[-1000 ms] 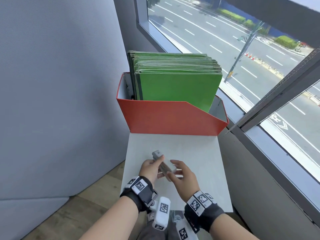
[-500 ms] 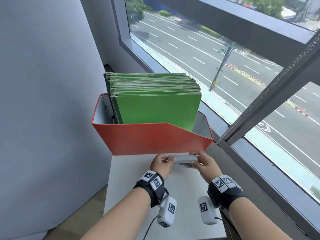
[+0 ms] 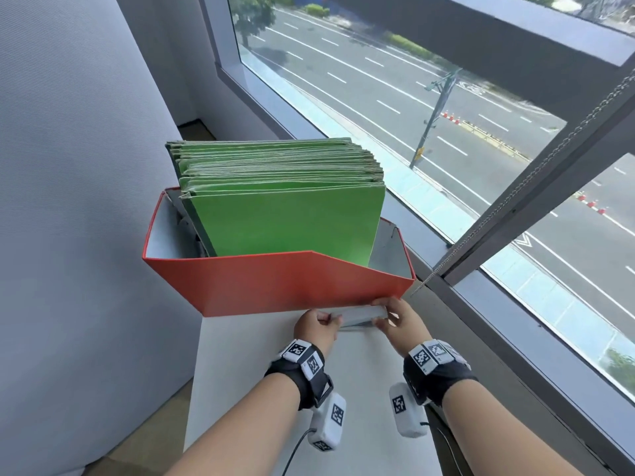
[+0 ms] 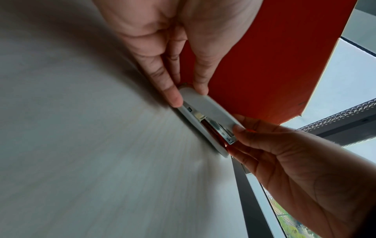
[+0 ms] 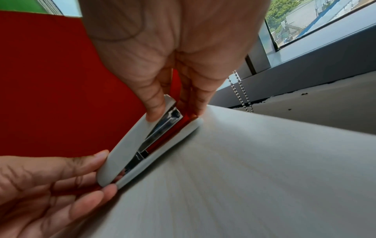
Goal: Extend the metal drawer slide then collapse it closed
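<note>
- The left hand (image 3: 318,326) pinches the near-left end of the drawer slide (image 3: 357,316), thumb on the lower rail and a fingertip on the upper grey shell, as the left wrist view shows.
- The right hand (image 3: 400,322) pinches the other end, its thumb on the grey top and its other fingers tucked behind.
- Between the two hands, the drawer slide looks collapsed, lying on the counter (image 3: 247,372); a bright metal inner rail and a red strip show in the gap along its side.
- Judgement: extending has probably not started. To do it well, one hand should anchor the base while the other draws the moving part straight along its length, without twisting.
- Fingertips should stay off the gap, since the closing stroke could nip them there.
- Just beyond the hands stands the red box (image 3: 275,283), touching or nearly touching the slide; pulling sideways, parallel to its wall, likely avoids bumping it.
- Inside the box stand green folders (image 3: 288,218).
</note>
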`<state>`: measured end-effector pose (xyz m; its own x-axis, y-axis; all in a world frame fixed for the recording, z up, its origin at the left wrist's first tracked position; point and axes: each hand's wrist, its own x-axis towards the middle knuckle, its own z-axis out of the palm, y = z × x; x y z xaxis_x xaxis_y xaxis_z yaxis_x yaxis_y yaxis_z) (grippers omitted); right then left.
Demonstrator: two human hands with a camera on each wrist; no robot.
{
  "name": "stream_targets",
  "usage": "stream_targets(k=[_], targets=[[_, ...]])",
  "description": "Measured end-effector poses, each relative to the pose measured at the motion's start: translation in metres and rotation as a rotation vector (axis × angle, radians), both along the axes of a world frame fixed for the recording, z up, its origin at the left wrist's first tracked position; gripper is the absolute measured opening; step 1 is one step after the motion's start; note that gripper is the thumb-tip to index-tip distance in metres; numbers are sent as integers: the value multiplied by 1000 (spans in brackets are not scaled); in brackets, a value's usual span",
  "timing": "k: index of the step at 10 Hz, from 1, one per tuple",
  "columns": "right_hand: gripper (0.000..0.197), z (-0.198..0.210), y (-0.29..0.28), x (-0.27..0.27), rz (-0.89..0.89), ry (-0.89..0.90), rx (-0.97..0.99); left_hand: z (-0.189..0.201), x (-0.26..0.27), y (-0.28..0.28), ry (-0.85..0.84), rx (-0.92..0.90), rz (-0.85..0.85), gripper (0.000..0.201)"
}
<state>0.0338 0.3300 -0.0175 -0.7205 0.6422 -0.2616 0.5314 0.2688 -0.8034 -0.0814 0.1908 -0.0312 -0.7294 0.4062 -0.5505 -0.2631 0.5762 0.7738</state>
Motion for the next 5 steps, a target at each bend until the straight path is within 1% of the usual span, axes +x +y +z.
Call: stream_targets(k=[1,2,3,4,5], targets=[[38,-5,-2,3,24,-13,32,1,1,1,19,-25,-17,20],[38,-4,-5,3,13,-49,80,1,0,1,79,-64,-61,18],[44,-3,-7,5,10,-68,149,2,4,-3,101,-74,-62,28],[49,7,-11,6,-5,-90,145,9,4,-9,69,-40,-61,36],[57,16,-15,22,-49,-36,203,6,9,-36,84,-74,-103,38]])
